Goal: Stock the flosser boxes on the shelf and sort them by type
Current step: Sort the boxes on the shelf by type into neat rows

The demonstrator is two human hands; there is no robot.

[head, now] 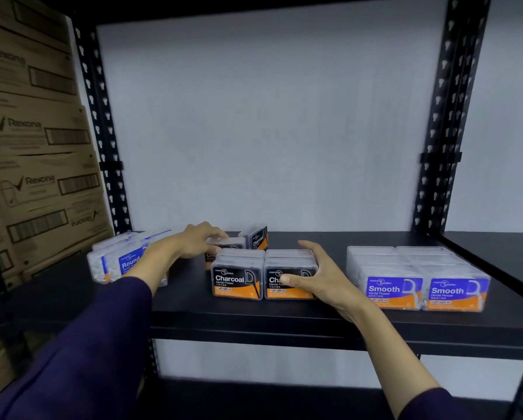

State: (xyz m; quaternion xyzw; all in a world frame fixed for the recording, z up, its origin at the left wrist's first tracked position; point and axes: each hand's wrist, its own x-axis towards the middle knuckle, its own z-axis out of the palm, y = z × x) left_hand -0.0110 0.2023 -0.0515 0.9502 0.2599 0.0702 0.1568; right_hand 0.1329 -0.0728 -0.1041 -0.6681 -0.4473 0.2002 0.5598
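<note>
Sorting was mostly done: shelf (193, 310) held Round boxes (123, 262) just left of the left hand (193, 241), Smooth boxes (418, 277) right of the right hand (321, 277), approx. 8. Charcoal boxes (239, 277) sat betw. hands; 4 visible, back pair unaligned. Left fingers gripped a rear one; right fingers (287, 279) pressed the front-right box. Round count unclear.

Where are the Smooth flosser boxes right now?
In the head view, the Smooth flosser boxes sit on the right side of the black shelf, just right of the right hand and the Charcoal boxes.
</note>
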